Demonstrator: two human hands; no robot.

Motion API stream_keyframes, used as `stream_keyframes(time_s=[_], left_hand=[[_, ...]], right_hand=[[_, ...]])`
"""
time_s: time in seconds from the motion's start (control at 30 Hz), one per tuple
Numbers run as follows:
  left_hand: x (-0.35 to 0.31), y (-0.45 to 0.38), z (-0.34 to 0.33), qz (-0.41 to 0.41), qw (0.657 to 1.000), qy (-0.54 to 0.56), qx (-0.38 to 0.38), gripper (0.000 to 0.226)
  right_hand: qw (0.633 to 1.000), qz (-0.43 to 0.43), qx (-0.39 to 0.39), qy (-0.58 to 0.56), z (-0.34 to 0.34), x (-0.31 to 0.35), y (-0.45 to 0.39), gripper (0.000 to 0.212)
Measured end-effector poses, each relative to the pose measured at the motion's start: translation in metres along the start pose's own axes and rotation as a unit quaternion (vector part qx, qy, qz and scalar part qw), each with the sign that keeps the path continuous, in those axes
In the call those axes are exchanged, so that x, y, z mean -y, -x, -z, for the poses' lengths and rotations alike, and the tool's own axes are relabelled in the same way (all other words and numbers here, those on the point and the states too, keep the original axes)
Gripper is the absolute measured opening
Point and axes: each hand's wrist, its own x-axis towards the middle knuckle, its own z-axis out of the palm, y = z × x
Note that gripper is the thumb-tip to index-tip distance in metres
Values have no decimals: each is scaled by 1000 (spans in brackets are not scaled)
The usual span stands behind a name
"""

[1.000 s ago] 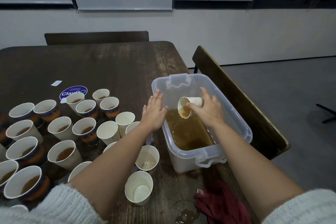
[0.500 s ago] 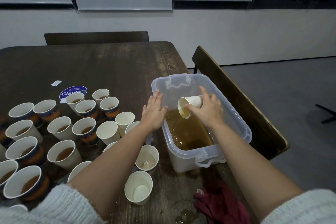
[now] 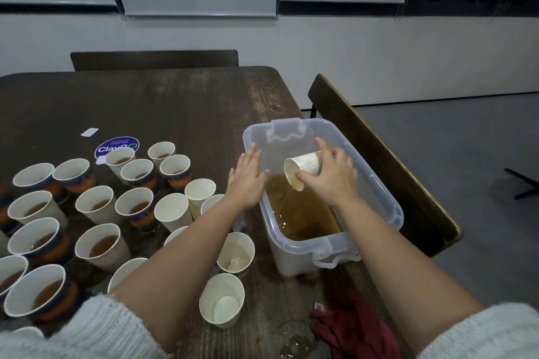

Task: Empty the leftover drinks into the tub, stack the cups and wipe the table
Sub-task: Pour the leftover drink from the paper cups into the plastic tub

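Observation:
My right hand (image 3: 332, 176) grips a white paper cup (image 3: 303, 167) tipped on its side, mouth down and to the left, over the clear plastic tub (image 3: 390, 210). Brown liquid (image 3: 297, 213) lies in the tub's bottom. My left hand (image 3: 248, 176) rests flat with straight fingers on the tub's left rim. Several paper cups (image 3: 100, 245) with brown drink stand on the left of the dark wooden table (image 3: 175, 108). Empty cups (image 3: 222, 299) stand near my left forearm.
A dark red cloth (image 3: 350, 332) lies at the table's near edge, beside a small puddle (image 3: 291, 341). A round blue sticker (image 3: 116, 146) and a white scrap (image 3: 89, 132) are on the tabletop. Wooden chairs (image 3: 379, 154) stand to the right and behind the table.
The cup in my right hand has risen slightly and its pour has thinned out. My left hand stays on the tub's rim.

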Motion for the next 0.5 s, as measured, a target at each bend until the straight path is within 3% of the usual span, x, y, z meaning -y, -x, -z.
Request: stream_keyframes(time_s=[0.5], left_hand=[[-1, -1, -1, -2, 1000, 2, 2, 55]], right_hand=[[1000, 1, -14, 15, -2, 1, 1, 87]])
